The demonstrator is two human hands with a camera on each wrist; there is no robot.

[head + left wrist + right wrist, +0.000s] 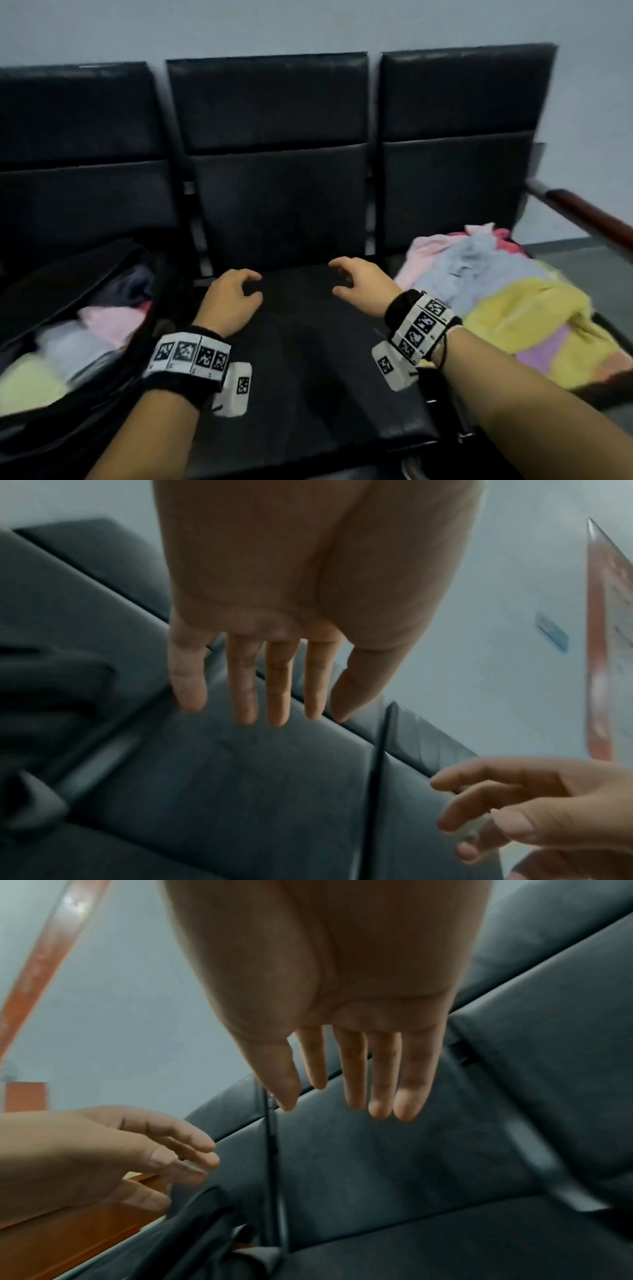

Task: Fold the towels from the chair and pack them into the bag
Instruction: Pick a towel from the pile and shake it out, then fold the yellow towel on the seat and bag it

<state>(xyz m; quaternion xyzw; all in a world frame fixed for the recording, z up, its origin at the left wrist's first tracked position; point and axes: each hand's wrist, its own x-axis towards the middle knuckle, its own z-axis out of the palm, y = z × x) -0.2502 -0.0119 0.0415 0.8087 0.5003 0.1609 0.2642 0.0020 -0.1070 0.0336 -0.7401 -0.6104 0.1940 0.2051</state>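
Unfolded towels (pixel 507 294), pink, pale blue, yellow and lilac, lay heaped on the right seat of the chair (pixel 284 212). The black bag (pixel 78 274) stood open on the left seat, holding pink, blue and yellow towels.

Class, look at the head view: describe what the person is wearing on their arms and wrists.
Both forearms are bare, with no sleeves. Each wrist carries a black band wrapped with a white strip of square black-and-white markers, left band and right band. A small white marked block hangs below each, and a thin black cord dangles by the right one.
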